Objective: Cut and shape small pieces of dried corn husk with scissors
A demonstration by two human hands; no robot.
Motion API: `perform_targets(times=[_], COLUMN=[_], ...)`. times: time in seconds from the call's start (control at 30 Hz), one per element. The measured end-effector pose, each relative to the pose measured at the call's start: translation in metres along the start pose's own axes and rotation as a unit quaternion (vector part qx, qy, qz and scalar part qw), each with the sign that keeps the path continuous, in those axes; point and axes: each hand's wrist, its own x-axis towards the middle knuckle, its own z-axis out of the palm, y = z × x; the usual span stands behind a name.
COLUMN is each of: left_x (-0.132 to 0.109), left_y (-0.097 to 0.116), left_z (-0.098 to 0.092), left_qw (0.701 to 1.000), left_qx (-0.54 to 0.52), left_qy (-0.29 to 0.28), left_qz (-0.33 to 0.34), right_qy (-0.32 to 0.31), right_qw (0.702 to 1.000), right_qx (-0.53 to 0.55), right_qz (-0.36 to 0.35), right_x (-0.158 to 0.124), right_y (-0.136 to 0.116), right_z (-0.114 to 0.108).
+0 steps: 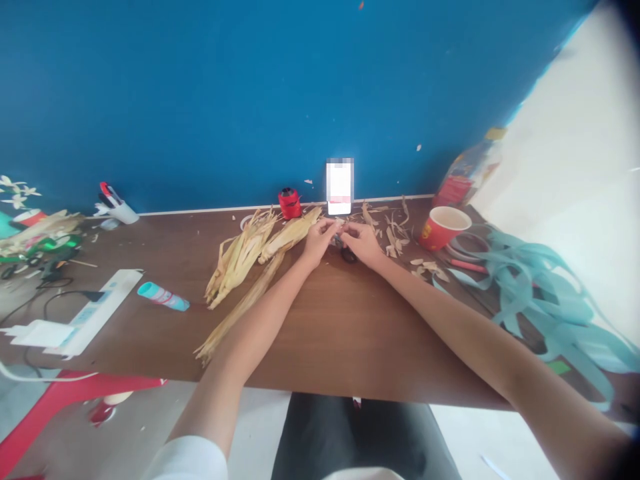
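Note:
Both my arms stretch across a brown table toward the far edge. My left hand and my right hand meet there with fingers pinched together on a small piece I cannot make out, over a dark loop on the table. A pile of dried corn husks lies just left of my left hand. Small cut husk scraps lie to the right of my right hand.
A lit phone leans on the blue wall beside a red spool. A red paper cup, tape roll, teal paper strips and bottle lie right. A teal tube, power strip and pen holder lie left.

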Motion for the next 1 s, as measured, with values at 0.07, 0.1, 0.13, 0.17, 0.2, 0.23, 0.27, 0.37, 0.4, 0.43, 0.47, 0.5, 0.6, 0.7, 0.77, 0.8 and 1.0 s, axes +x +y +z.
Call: perform_targets(times=[0.07, 0.1, 0.13, 0.17, 0.2, 0.23, 0.27, 0.37, 0.4, 0.43, 0.47, 0.5, 0.6, 0.7, 0.77, 0.8, 1.0], left_x=[0.0009, 0.0013, 0.0017, 0.0021, 0.0024, 0.0027, 0.0029, 0.0033, 0.0033, 0.0032, 0.0031, 0.0029, 0.0021, 0.0009, 0.0001, -0.0004, -0.0008], left_y=[-0.0009, -0.0012, -0.0014, -0.0015, -0.0016, -0.0018, -0.0021, -0.0034, -0.0039, -0.0043, -0.0047, -0.0049, -0.005, -0.0042, -0.0034, -0.0031, -0.005], left_z=[-0.0006, -0.0008, -0.001, -0.0011, -0.0013, -0.0013, -0.0015, -0.0021, -0.0024, -0.0027, -0.0029, -0.0031, -0.0031, -0.0024, -0.0016, -0.0012, 0.0003], left_qw=[0.999, 0.999, 0.998, 0.997, 0.997, 0.996, 0.996, 0.997, 0.997, 0.998, 0.998, 0.998, 0.999, 0.999, 1.0, 1.0, 0.999], left_qx=[-0.026, -0.039, -0.051, -0.061, -0.068, -0.071, -0.072, -0.066, -0.062, -0.059, -0.055, -0.051, -0.033, -0.009, 0.008, 0.015, 0.041], left_qy=[0.019, 0.029, 0.036, 0.041, 0.043, 0.044, 0.044, 0.042, 0.04, 0.037, 0.035, 0.033, 0.032, 0.03, 0.027, 0.025, 0.005], left_qz=[-0.005, -0.007, -0.01, -0.013, -0.015, -0.017, -0.019, -0.017, -0.013, -0.009, -0.004, -0.002, -0.002, 0.003, 0.008, 0.009, 0.018], right_qy=[0.028, 0.044, 0.059, 0.072, 0.082, 0.091, 0.099, 0.126, 0.133, 0.137, 0.134, 0.126, 0.091, 0.052, 0.025, 0.014, 0.018], right_qw=[1.0, 0.999, 0.998, 0.996, 0.994, 0.99, 0.986, 0.972, 0.969, 0.968, 0.97, 0.975, 0.99, 0.995, 0.995, 0.994, 0.992], right_qx=[-0.008, -0.018, -0.033, -0.053, -0.077, -0.104, -0.132, -0.194, -0.201, -0.198, -0.187, -0.169, -0.103, -0.082, -0.094, -0.101, -0.12], right_qz=[0.006, 0.008, 0.008, 0.008, 0.006, 0.001, -0.004, -0.036, -0.052, -0.065, -0.074, -0.075, -0.043, -0.03, -0.033, -0.032, -0.036], right_x=[0.0002, 0.0, -0.0003, -0.0008, -0.0012, -0.0016, -0.0018, -0.0007, 0.0002, 0.0011, 0.002, 0.0027, 0.0033, 0.0021, 0.0015, 0.0015, 0.0021], right_y=[0.0012, 0.0016, 0.0017, 0.0015, 0.0011, 0.0007, 0.0003, 0.0017, 0.0031, 0.0049, 0.0068, 0.0084, 0.0099, 0.0065, 0.0039, 0.0031, 0.0042], right_z=[-0.0007, -0.0014, -0.0024, -0.0035, -0.0047, -0.0059, -0.007, -0.009, -0.0092, -0.0092, -0.009, -0.0087, -0.0073, -0.0063, -0.0061, -0.0062, -0.0082])
